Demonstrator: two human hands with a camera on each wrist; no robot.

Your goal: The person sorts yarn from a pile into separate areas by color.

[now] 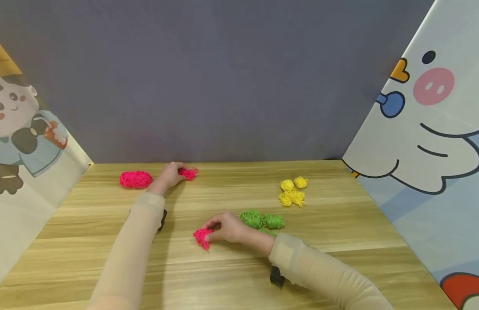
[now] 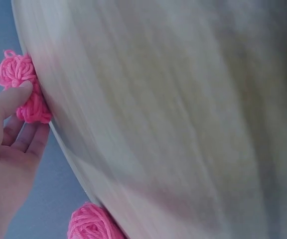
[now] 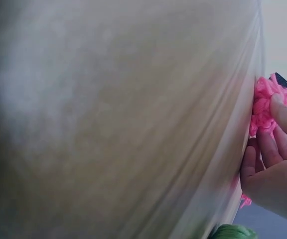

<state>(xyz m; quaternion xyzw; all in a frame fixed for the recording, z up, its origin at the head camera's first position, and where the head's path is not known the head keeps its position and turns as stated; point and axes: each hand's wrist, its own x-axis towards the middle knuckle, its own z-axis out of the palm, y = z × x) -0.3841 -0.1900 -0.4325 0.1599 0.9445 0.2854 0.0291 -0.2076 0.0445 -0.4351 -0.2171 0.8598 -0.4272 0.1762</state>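
Near the back edge of the table, my left hand [image 1: 171, 175] pinches a small pink yarn bundle [image 1: 189, 173] between thumb and fingers. The left wrist view shows the thumb laid across this bundle [image 2: 26, 94], which is at the table surface. A larger pink yarn skein [image 1: 135, 179] lies just left of that hand. Toward the middle front, my right hand [image 1: 228, 228] pinches another small pink yarn bundle [image 1: 202, 237], low at the tabletop. In the right wrist view the thumb presses on that bundle [image 3: 267, 105]. Green yarn bundles [image 1: 262, 220] lie beside the right hand, one partly hidden by the wrist.
Several small yellow yarn bundles [image 1: 291, 196] sit together at the back right of the wooden table [image 1: 332, 232]. A grey wall [image 1: 216, 82] rises behind the table. Printed cartoon panels [image 1: 429, 142] stand along both sides.
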